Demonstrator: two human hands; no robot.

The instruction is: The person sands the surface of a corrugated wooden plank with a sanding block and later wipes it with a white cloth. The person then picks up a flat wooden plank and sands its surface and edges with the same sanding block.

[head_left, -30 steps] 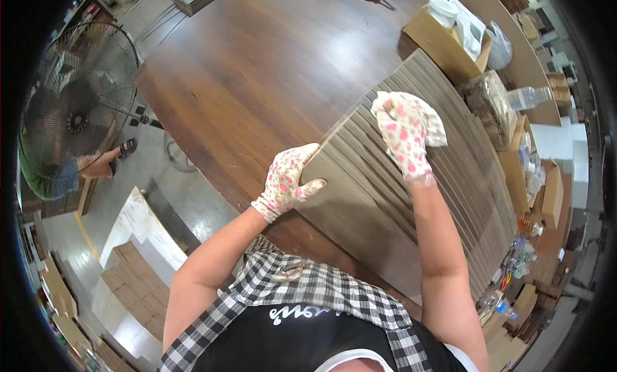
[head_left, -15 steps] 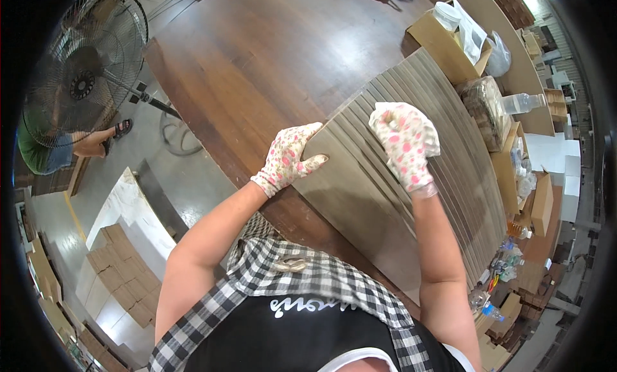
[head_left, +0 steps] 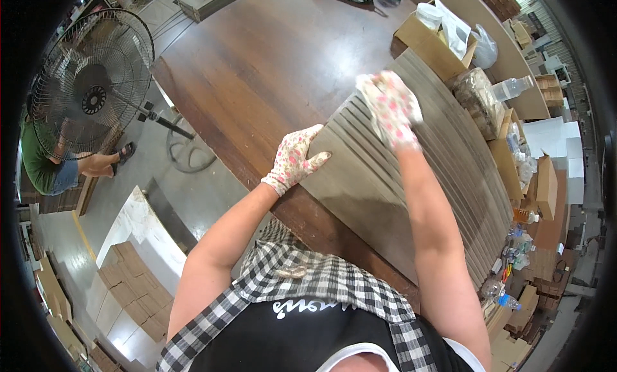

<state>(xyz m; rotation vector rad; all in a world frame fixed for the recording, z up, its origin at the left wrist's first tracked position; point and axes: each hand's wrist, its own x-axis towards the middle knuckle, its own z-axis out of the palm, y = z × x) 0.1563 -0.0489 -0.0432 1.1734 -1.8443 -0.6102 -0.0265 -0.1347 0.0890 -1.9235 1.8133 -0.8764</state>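
Gloved hands, left (head_left: 292, 160) and right (head_left: 389, 105), press flat cardboard sheets (head_left: 385, 185).

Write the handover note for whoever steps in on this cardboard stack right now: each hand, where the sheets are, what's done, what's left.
Left hand, gloved: palm flat on the near left edge of the top cardboard sheet.
Right hand, gloved: fingers curled over that sheet's far edge; blurred, so the grip is unclear.
Sheets: a fanned stack of cardboard sheets lies overlapped along the right side of the wooden table.
Done: both hands are on the top sheet.
Left: the sheet is not yet clear of the stack, and many sheets lie under and beyond it.
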